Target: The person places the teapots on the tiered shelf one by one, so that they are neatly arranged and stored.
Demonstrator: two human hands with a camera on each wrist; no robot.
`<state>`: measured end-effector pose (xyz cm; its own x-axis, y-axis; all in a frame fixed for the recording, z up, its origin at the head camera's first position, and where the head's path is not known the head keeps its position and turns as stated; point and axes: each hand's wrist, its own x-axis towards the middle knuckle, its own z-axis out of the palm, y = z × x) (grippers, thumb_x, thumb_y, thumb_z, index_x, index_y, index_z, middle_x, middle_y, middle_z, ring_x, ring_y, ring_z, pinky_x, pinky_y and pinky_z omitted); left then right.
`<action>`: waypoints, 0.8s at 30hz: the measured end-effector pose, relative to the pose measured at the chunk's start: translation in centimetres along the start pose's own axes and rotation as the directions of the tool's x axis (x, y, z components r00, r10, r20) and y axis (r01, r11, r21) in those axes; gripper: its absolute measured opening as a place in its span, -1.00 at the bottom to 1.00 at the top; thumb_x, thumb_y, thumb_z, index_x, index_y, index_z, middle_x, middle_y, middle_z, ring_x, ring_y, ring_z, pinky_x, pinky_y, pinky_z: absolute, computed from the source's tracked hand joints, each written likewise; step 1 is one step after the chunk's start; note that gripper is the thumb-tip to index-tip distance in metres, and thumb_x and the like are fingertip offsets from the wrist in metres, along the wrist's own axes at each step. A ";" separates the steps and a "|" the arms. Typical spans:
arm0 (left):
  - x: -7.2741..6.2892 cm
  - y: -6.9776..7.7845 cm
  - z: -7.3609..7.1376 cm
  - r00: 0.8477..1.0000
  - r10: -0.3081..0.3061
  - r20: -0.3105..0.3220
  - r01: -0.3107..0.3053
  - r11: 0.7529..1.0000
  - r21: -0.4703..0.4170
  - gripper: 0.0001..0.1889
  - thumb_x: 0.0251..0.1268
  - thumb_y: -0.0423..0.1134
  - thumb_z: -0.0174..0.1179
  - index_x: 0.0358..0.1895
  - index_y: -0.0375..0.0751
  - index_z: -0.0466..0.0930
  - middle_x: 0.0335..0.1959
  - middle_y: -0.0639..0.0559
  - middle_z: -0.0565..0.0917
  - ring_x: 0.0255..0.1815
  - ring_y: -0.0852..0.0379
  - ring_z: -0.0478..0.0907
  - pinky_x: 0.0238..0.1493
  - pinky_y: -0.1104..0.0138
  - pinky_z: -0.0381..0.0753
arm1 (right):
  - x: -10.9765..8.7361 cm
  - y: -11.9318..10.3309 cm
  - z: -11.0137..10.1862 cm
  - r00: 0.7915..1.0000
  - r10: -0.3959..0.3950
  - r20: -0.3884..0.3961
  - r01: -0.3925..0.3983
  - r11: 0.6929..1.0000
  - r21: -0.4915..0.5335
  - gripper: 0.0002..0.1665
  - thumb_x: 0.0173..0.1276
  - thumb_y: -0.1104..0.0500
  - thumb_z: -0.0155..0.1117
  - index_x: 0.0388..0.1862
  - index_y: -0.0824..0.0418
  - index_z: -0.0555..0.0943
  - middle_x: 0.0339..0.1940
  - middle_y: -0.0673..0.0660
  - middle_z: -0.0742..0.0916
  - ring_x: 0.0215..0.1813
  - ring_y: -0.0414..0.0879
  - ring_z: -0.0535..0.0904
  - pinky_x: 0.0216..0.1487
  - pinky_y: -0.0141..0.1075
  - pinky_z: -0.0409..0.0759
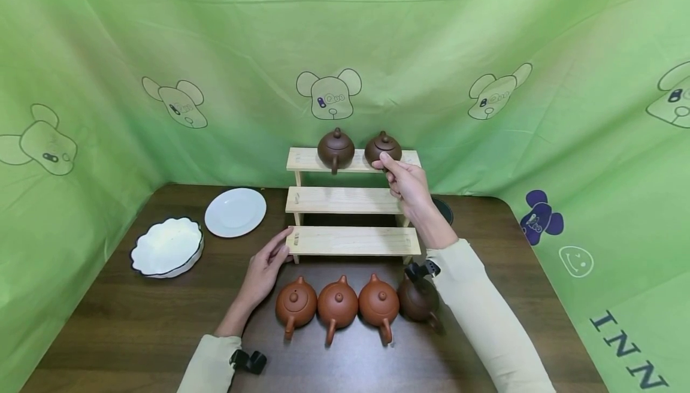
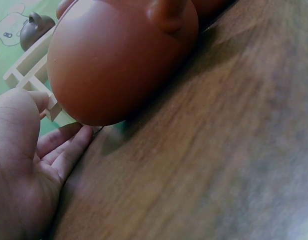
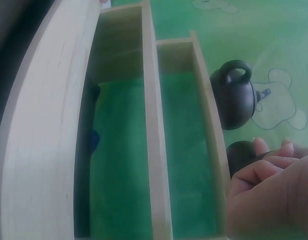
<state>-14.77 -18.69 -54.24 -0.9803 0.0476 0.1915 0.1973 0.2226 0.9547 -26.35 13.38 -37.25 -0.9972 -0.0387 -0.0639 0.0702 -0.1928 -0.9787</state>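
A dark brown teapot (image 1: 383, 148) stands at the right of the top shelf, and my right hand (image 1: 408, 186) pinches its handle, which points toward me. Beside it on that shelf stands a second dark teapot (image 1: 335, 148), spout toward the back. My left hand (image 1: 263, 270) rests with extended fingers against the left end of the lowest step of a three-tier wooden rack (image 1: 353, 241). Close to that hand sits a reddish-brown teapot (image 2: 114, 65), the leftmost of a front row. In the right wrist view, my fingers partly hide the held pot (image 3: 241, 156).
Two more reddish-brown teapots (image 1: 338, 303) (image 1: 379, 300) continue the row; a dark teapot (image 1: 417, 300) at its right end is partly covered by the right wrist. At left are a white plate (image 1: 235, 212) and a scalloped white bowl (image 1: 167, 248). Behind the right forearm lies a dark round object (image 1: 444, 209).
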 end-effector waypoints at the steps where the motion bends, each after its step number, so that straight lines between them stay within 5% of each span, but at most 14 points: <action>1: 0.0 0.0 0.0 1.000 0.000 0.000 0.000 1.000 0.001 -0.52 0.83 -0.23 0.11 0.66 -0.11 0.50 0.62 -0.16 0.52 0.24 0.36 0.69 0.23 0.45 0.75 | 0.1 0.0 0.0 1.000 -0.002 -0.001 0.002 1.000 0.003 -0.65 0.70 -0.02 0.38 -0.31 0.03 0.91 -0.62 -0.11 0.52 -0.73 -0.33 0.14 -0.66 -0.52 0.06; 17: -0.1 0.0 -0.1 1.000 0.003 0.006 -0.003 1.000 -0.009 -0.52 0.84 -0.24 0.10 0.66 -0.12 0.49 0.61 -0.18 0.52 0.21 0.36 0.71 0.24 0.43 0.76 | 0.2 0.3 -0.1 1.000 -0.005 0.018 0.004 1.000 0.027 -0.62 0.71 -0.04 0.37 -0.33 0.02 0.91 -0.62 -0.11 0.52 -0.71 -0.34 0.17 -0.66 -0.52 0.06; 24: 0.0 -0.9 0.0 0.997 0.071 -0.003 -0.071 0.997 -0.007 -0.53 0.84 -0.17 0.11 0.64 -0.08 0.53 0.58 -0.23 0.55 0.20 0.30 0.74 0.18 0.46 0.77 | -0.1 0.2 -0.1 1.000 -0.019 0.000 0.019 1.000 0.012 -0.64 0.71 -0.01 0.37 -0.31 0.03 0.91 -0.61 -0.11 0.55 -0.69 -0.35 0.20 -0.66 -0.54 0.09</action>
<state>-14.94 -18.93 -55.09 -0.9638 0.0602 0.2597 0.2666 0.2117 0.9403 -26.19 13.46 -37.47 -0.9984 -0.0351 -0.0452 0.0515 -0.2055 -0.9773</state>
